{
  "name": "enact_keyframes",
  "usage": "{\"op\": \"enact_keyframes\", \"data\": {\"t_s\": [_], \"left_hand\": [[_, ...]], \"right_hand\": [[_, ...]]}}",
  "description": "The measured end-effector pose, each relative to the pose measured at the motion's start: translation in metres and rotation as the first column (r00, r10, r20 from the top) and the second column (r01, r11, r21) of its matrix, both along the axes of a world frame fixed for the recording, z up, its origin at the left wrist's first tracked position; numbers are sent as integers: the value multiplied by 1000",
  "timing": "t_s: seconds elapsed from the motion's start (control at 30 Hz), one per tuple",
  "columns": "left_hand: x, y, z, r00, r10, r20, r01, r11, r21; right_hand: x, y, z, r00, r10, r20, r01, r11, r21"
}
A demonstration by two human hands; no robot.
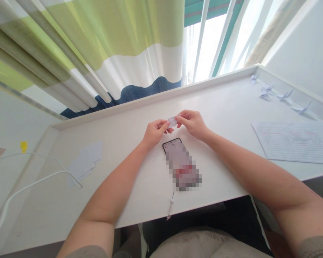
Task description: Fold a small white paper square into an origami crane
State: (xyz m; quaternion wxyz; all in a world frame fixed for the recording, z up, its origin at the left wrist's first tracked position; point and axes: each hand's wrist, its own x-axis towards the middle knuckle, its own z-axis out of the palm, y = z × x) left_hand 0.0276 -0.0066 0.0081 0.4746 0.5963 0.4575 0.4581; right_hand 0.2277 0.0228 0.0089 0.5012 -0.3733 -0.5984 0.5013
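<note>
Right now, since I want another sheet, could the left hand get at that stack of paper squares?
Probably yes: nothing stands between the left hand and the paper squares on the white desk, though that hand is pinching a small folded paper.

A long curtain [83, 46] in broad bands of lime green, white and navy hangs in soft folds across the left of the window [212, 43], where bright daylight floods through white glazing bars and teal frame members [226, 39]. A plain white wall [307, 43] rises on the right, and a white desk [204, 95] with a raised rim [150, 102] runs along beneath the window, its surface catching the pale light.
</note>
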Motion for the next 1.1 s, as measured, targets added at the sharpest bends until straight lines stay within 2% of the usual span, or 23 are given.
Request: {"op": "enact_keyframes", "data": {"t_s": [0.2,0.47,0.63,0.8,1.0,1.1], "left_hand": [[-6,3,-1,999,-1,-45,1,1000,11],[-8,4,1,994,-55,-91,59,998,37],[-9,2,2,993,-66,-96,68,997,24],[-10,1,1,978,-60,-200,72,996,50],[-12,4,-2,942,40,-332,0,993,120],[-12,7,-5,946,40,-323,-12,996,89]], "right_hand": [[3,-1,1,989,132,69,-127,989,-75],[5,-1,4,967,178,182,-165,983,-85],[4,0,4,969,159,190,-151,987,-54],[5,2,-1,951,151,270,-161,987,14],[4,4,-6,924,95,370,-150,981,123],[4,5,-8,927,49,373,-114,982,153]]}}
